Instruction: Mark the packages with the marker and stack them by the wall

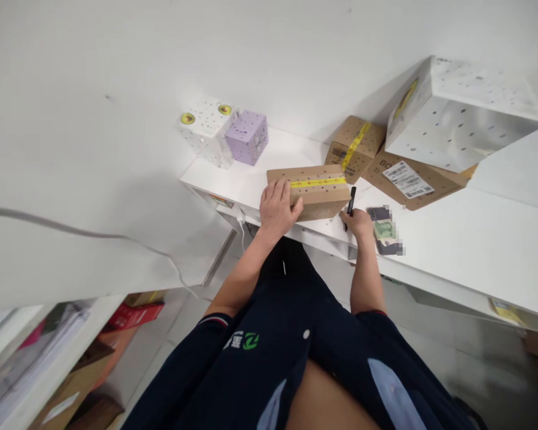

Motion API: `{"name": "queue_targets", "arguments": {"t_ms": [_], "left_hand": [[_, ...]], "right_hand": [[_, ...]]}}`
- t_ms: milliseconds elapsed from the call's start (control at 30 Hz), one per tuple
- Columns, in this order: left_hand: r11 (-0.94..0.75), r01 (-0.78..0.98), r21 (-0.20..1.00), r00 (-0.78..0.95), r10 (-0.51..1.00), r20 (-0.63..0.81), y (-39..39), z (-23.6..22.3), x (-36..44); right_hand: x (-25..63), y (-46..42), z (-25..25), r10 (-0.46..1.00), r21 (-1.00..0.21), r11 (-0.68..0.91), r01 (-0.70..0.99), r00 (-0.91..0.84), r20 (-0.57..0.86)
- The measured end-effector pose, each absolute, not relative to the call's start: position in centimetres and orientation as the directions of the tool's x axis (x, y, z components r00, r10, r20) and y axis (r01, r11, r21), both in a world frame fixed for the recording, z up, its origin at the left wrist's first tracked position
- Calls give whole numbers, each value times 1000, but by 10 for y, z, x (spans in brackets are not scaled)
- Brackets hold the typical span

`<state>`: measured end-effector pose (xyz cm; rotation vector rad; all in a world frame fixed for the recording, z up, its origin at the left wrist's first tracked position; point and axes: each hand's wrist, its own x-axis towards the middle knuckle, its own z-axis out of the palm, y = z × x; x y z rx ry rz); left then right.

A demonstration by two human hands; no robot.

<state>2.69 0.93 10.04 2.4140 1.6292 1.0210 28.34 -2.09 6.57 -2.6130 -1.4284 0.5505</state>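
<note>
Head view: we look down on a white desk (475, 239) running along a white wall (296, 60), a stacked shelf (102, 306) at eight o'clock from centre. The long cardboard box (327, 198) lies by the desk's front edge; from it, a lavender box (246, 137) sits at ten o'clock, a large white box (457, 113) at two. Our left hand (278, 206) holds its left end, fingers together, thumb apart; our right hand (359, 224), at four o'clock, curls around a black pen-like tool (352, 196).
</note>
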Motion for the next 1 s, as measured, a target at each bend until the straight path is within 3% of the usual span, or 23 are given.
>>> {"name": "queue_targets", "arguments": {"t_ms": [133, 300, 400, 500, 700, 867, 1000], "left_hand": [[-433, 820, 374, 223, 844, 489, 9, 101, 27], [-435, 821, 369, 230, 844, 484, 10, 100, 27], [-438, 815, 380, 226, 843, 488, 11, 99, 26], [-443, 803, 398, 223, 843, 489, 11, 98, 26], [-441, 795, 417, 225, 852, 472, 10, 99, 26], [-444, 796, 411, 229, 850, 475, 10, 100, 26], [-434, 801, 412, 225, 856, 465, 9, 101, 26]], "right_hand": [[272, -8, 64, 823, -208, -561, 801, 512, -245], [275, -16, 66, 821, -293, -571, 767, 539, -188], [287, -38, 66, 787, -310, -595, 742, 616, -35], [309, -66, 62, 695, -248, -677, 693, 713, 95], [342, -98, 50, 664, -213, -745, 633, 735, -137], [339, -95, 55, 691, -177, -721, 670, 713, -117], [331, -96, 62, 672, -218, -733, 644, 735, -88]]}}
